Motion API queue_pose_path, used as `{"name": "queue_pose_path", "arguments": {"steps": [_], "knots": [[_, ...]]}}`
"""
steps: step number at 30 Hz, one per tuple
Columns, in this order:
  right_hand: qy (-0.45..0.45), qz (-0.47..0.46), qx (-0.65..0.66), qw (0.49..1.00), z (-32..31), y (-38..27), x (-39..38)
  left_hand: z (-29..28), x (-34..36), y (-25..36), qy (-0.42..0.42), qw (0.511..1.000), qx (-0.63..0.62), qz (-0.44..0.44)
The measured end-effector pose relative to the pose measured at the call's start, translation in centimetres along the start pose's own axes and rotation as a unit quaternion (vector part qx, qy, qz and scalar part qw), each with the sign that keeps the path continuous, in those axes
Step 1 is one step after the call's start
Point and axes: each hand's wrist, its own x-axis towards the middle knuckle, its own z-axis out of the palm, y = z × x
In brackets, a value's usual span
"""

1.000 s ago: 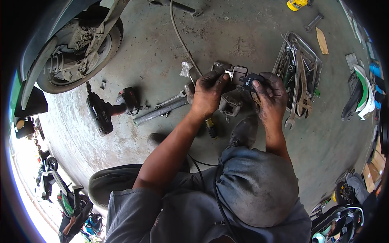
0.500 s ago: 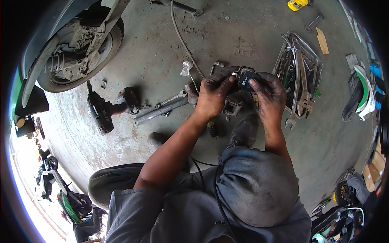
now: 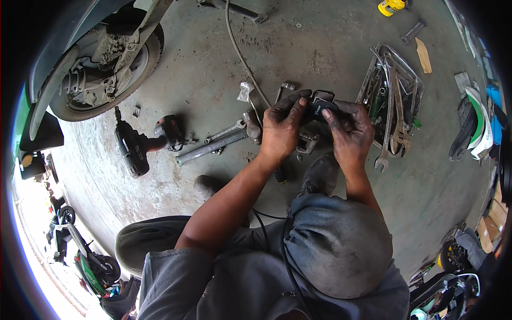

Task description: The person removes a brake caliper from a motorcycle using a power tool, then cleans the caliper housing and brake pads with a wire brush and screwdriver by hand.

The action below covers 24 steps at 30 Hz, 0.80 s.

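Observation:
Over the floor between my knees, my left hand [image 3: 282, 122] and my right hand [image 3: 352, 128] are both closed on a small black part [image 3: 318, 111] with pale print on its face and a frame-like upper edge. My left fingers grip its left side. The right thumb presses the face, with the other fingers behind it. Both hands are smudged dark. Just below the part, a dirty metal piece [image 3: 308, 143] shows in the gap between my hands. A hammer [image 3: 253, 129] lies left of my left wrist, beside a combination wrench [image 3: 229, 130] and a metal bar [image 3: 210, 149].
A cordless impact wrench [image 3: 132, 149] lies at left, below a motorcycle wheel [image 3: 152, 58]. On the right are several wrenches, including an adjustable wrench [image 3: 399, 138], in a metal tray [image 3: 418, 69]. A hose [image 3: 240, 53] runs down toward my hands. My shoe [image 3: 320, 173] is close below them.
The black part has tilted and shifted slightly left in my fingers. My right hand has moved a little left, and my left thumb has shifted along the part's edge.

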Motion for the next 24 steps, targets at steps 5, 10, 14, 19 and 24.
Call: {"name": "queue_pose_path", "arguments": {"steps": [5,10,14,19,24], "knots": [[-0.009,0.013,0.009,1.000,0.0,-0.2,0.1,-0.3,0.2,0.2,0.022,0.999,0.032,-0.011],[0.002,0.028,0.008,1.000,-0.1,-0.1,0.3,-0.1,0.0,1.0,0.011,0.998,0.057,-0.010],[0.003,0.037,0.015,0.999,-0.2,-0.4,0.4,-0.1,0.0,1.2,-0.001,0.996,0.090,0.010],[-0.004,0.009,0.014,1.000,0.0,0.1,0.3,-0.2,-0.4,1.0,-0.009,0.989,0.140,0.041],[-0.011,0.041,0.054,0.998,-0.4,-0.1,0.6,0.0,-0.3,0.3,-0.030,0.983,0.166,0.071]]}}
